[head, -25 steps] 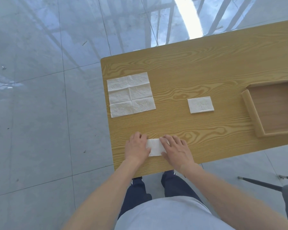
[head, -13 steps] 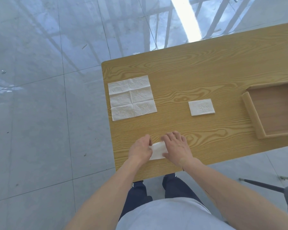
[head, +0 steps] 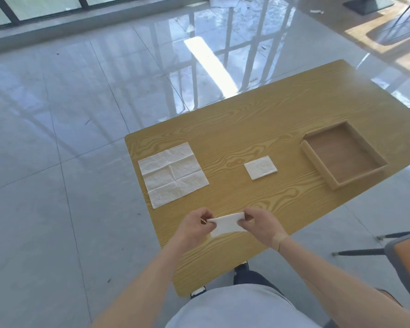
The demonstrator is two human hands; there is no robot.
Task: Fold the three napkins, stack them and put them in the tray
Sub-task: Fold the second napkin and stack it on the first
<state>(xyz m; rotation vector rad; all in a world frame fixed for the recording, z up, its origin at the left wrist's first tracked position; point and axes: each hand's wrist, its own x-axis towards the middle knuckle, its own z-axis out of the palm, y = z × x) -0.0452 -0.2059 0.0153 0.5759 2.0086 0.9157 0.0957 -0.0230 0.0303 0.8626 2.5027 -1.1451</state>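
Observation:
A folded white napkin [head: 226, 224] is lifted just above the table's near edge. My left hand [head: 193, 227] pinches its left end and my right hand [head: 258, 223] pinches its right end. A second napkin [head: 260, 167], folded into a small rectangle, lies flat mid-table. The third napkin [head: 173, 174] lies fully unfolded at the table's left end, creased into squares. The wooden tray [head: 317, 162] sits empty at the right, well away from both hands.
The wooden table [head: 246, 129] ends close on the left and near side, with glossy tiled floor beyond. A chair [head: 402, 254] with dark legs stands at the lower right beside the table.
Both hands went from pressing the napkin flat on the table to pinching its ends and lifting it. My head has tilted up, showing more of the room.

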